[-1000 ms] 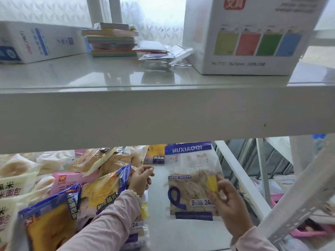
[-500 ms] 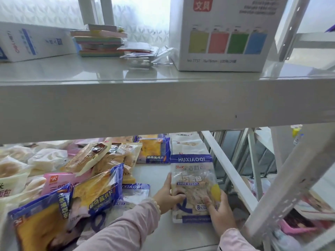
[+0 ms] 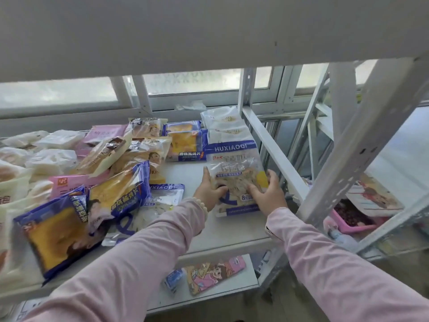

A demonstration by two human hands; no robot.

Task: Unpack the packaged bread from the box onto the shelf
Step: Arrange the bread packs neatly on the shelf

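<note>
While the clear, blue-banded plastic bread packet (image 3: 236, 163) is lying flat, the left grip (image 3: 207, 191) and right grip (image 3: 270, 196) are clasping its sides.

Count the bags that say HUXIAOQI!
2: one HUXIAOQI bag between left hand and right hand; a second bag left of it, partly under a blue packet. Others may be hidden.

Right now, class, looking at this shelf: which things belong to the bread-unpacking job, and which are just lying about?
Job in hand:
bread packet being set down
other bread packets already laid out
shelf

Lying about:
pink tray beyond the frame at the right
cartoon packet on the lower shelf
</note>
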